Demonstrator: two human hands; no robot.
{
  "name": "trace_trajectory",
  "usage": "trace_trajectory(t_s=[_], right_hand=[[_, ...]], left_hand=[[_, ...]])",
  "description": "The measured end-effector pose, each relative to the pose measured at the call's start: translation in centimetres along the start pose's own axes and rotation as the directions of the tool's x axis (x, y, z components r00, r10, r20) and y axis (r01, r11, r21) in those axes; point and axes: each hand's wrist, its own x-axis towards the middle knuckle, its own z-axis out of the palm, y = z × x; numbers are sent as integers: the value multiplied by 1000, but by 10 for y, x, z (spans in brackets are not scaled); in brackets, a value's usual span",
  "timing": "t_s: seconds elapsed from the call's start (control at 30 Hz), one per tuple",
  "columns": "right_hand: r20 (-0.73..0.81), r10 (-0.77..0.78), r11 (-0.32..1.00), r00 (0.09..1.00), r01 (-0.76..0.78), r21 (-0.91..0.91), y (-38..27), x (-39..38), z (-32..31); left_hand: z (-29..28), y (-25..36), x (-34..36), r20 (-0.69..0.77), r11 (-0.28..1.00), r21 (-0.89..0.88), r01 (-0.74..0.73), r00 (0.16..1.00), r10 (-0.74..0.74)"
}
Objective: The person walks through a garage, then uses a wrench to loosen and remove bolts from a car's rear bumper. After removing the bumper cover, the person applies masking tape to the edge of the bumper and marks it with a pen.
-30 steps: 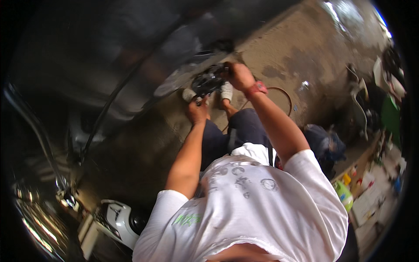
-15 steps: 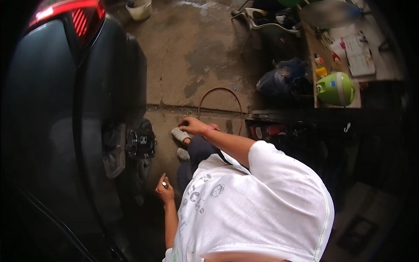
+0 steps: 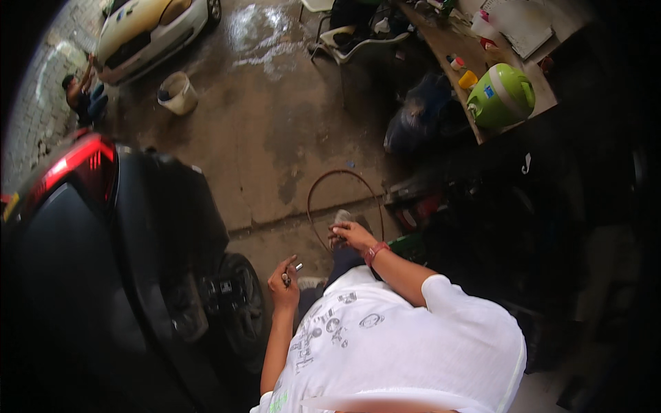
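My left hand (image 3: 282,288) is closed around a small metal tool (image 3: 299,266). Its shiny end sticks out beside my fingers, and a dark rounded part shows at my palm. The exact kind is too small to tell. My right hand (image 3: 352,235) is held out in front of my body, fingers pinched together. Something dark may be between them, but I cannot make it out. Left of my left hand is a dark car (image 3: 158,206) with a lit red tail light (image 3: 93,162). A wheel (image 3: 242,303) and a dark assembly (image 3: 220,292) show at its lower side.
A brown hose (image 3: 310,189) loops on the concrete floor ahead of my feet. To the right stands a wooden table (image 3: 544,103) with a green jug (image 3: 502,96). Farther off are a white bucket (image 3: 177,94), a chair (image 3: 361,48), a pale car (image 3: 148,34) and a crouching person (image 3: 86,103).
My view has swung, bringing the bucket, pale car and crouching person into sight. One foot has moved forward toward the hose. The metal tool in my left hand now shows more.
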Motion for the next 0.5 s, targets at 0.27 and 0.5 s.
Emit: trace_trajectory(t_s=[0.27,0.5], right_hand=[[-61,-91,985,994,98,139,-122,55,-95],[-235,-258,910,937,318,268,-252,89,-185]], left_hand=[[75,89,151,99,977,210,-45,995,24],[130,172,278,274,916,337,-219,953,127]])
